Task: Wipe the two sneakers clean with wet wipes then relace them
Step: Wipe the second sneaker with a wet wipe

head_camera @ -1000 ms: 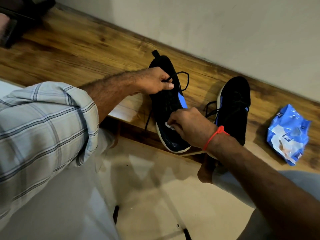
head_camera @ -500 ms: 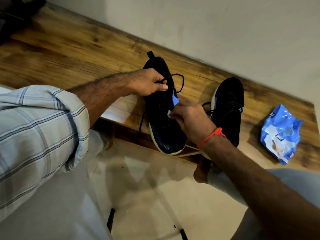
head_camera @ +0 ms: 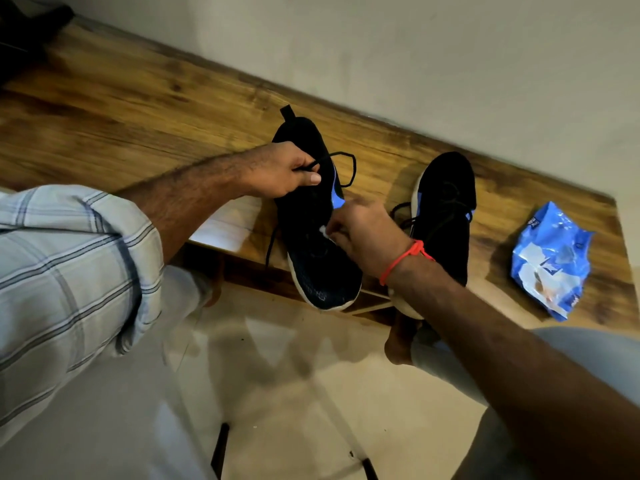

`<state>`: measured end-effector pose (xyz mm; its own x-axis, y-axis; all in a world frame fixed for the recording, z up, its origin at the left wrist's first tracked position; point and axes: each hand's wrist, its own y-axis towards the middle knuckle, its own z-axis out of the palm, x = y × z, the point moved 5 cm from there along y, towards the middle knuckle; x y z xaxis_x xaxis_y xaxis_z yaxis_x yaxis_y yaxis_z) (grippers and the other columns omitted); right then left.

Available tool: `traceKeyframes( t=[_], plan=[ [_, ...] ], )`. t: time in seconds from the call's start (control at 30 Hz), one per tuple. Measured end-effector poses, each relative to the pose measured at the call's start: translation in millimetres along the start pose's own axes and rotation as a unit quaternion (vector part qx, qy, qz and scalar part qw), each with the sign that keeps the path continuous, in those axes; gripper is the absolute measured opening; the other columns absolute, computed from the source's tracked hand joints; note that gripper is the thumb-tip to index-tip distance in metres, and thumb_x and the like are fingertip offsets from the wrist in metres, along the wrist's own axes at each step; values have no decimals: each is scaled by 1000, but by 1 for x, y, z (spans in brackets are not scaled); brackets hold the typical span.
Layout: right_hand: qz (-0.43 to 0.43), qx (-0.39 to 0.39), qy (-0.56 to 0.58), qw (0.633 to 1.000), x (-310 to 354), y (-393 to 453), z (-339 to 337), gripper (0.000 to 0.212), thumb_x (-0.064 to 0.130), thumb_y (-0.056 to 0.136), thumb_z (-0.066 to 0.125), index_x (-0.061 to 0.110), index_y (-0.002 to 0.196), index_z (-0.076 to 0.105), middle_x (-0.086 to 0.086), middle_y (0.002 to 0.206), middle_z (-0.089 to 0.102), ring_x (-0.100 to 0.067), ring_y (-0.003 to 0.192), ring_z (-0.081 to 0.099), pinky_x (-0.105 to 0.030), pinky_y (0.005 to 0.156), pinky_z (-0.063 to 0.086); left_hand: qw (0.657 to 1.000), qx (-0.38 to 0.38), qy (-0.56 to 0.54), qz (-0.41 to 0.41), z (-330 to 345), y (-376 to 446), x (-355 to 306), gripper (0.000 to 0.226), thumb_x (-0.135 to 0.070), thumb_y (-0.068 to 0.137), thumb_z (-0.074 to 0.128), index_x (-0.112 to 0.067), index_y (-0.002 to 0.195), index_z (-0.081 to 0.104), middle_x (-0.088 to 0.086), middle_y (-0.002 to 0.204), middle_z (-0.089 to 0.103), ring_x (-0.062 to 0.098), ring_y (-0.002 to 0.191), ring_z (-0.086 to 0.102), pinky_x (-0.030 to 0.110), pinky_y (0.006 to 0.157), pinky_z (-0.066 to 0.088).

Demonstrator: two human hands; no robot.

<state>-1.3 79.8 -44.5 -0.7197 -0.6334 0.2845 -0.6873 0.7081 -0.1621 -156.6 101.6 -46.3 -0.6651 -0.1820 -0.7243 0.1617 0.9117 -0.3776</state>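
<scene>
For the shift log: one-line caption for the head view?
Left hand holds the sneaker steady while right hand rubs a wet wipe across it.

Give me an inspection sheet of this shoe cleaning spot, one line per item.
Surface: wooden bench against a pale wall.
Job's things: left sneaker and right sneaker on the bench, toes over its near edge; white wipe on the left sneaker; blue wipes pack to the right.
Clutter: dark object at far left, unidentifiable.
Hands: left hand grips the left sneaker's lace; right hand pinches the wipe.
Cables: nothing seen.
Surroundings: pale tiled floor.
</scene>
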Motion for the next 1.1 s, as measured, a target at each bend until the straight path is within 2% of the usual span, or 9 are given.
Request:
traceKeyframes(
  t=[0.2, 0.27, 0.37, 0.43, 0.57, 0.67, 0.9, 1.0, 1.1],
  plan=[
    [-37, 181, -53, 981, 2, -28, 2, 15, 22, 95, 61, 16, 89, 73, -2, 88, 70, -18, 87, 65, -25, 74, 48, 1000, -6, -22, 0, -3, -1, 0, 23, -27, 103, 58, -29, 82, 65, -12, 89, 67, 4, 86, 62, 23, 70, 43],
    [-2, 131, -7, 991, -5, -23, -17, 14, 20, 95, 62, 15, 96, 74, 0, 94, 72, -13, 90, 64, -17, 73, 39, 1000, -4, -30, 2, -2, -1, 0, 20, -28, 103, 58, -31, 86, 67, -12, 96, 69, 4, 93, 63, 24, 77, 48],
    [63, -62, 80, 993, -19, -12, -40, 12, 16, 93, 64, 12, 96, 74, -4, 97, 72, -16, 93, 63, -17, 76, 37, 1000, -6, -27, 1, -3, -1, -2, 15, -28, 103, 57, -29, 94, 69, -8, 103, 70, 8, 100, 65, 28, 87, 51],
    [56, -82, 66, 993, -13, -7, -30, 13, 16, 93, 64, 9, 98, 74, -7, 101, 72, -20, 99, 63, -19, 82, 39, 1000, -7, -22, -1, -2, 0, -3, 15, -28, 104, 57, -27, 96, 70, -7, 104, 71, 10, 101, 66, 30, 88, 51],
    [7, -16, 6, 1000, 7, -15, 8, 23, 11, 98, 56, -1, 110, 70, -18, 114, 61, -32, 114, 53, -36, 97, 40, 1000, -5, -5, -6, 0, 0, -1, 19, -28, 103, 58, -27, 87, 67, -7, 94, 69, 10, 92, 65, 25, 74, 47],
    [-4, -10, 32, 999, 7, -25, 7, 26, 5, 98, 53, 3, 117, 70, -17, 117, 55, -29, 114, 49, -28, 96, 38, 1000, -2, -3, -11, 0, 1, -2, 24, -26, 103, 58, -28, 80, 64, -11, 85, 64, 3, 81, 60, 22, 67, 42],
    [28, 148, 6, 989, 0, -28, 9, 24, 16, 95, 53, 8, 97, 75, -11, 99, 70, -26, 94, 64, -33, 84, 51, 1000, -4, -22, -7, 1, 1, -3, 18, -26, 103, 59, -24, 88, 70, -6, 93, 70, 9, 90, 64, 28, 78, 50],
    [45, 16, 69, 996, -9, -23, -18, 23, 9, 90, 56, 11, 99, 77, -7, 103, 70, -16, 93, 60, -20, 83, 42, 1000, -3, -24, -4, 0, 2, -1, 22, -27, 103, 59, -28, 83, 67, -11, 89, 67, 7, 87, 62, 26, 74, 46],
    [78, -125, 74, 986, -18, -15, -29, 26, 6, 90, 56, 10, 107, 75, -12, 109, 63, -24, 103, 58, -24, 86, 36, 1000, -3, -11, -5, -1, 4, 0, 22, -27, 103, 58, -28, 82, 66, -11, 88, 66, 4, 83, 60, 27, 75, 44]
  ],
)
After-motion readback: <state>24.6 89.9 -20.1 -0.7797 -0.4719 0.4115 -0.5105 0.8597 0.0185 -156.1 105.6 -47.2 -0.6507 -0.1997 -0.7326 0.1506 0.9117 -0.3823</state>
